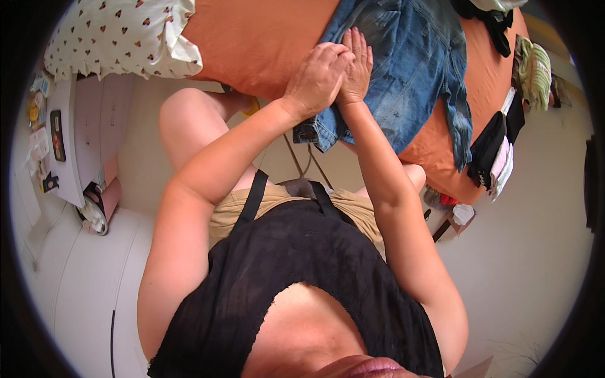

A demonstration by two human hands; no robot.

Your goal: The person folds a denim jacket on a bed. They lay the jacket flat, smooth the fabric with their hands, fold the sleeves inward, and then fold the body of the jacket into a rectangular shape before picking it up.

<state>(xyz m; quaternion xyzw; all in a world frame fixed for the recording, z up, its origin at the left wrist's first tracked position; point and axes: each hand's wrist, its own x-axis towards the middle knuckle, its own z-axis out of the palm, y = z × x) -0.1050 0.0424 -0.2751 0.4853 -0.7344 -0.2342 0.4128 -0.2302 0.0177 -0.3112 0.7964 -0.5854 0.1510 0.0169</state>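
Note:
A blue denim garment (401, 71) with faded patches lies spread over the orange bed sheet (255, 42). One sleeve hangs down at its right, and a cuff (314, 134) shows near its lower left corner. My right hand (357, 68) rests flat on the denim with its fingers stretched out. Across the back of it lies my left hand (319, 78), its fingers bent and touching the right hand near the knuckles. What is under the left palm is hidden.
A white pillow with heart prints (127, 38) lies at the upper left. Beside the bed stands a white cabinet (71, 137) with small items on top. Folded black and pale clothes (491, 151) sit on the bed's right edge, near a green striped cloth (534, 71).

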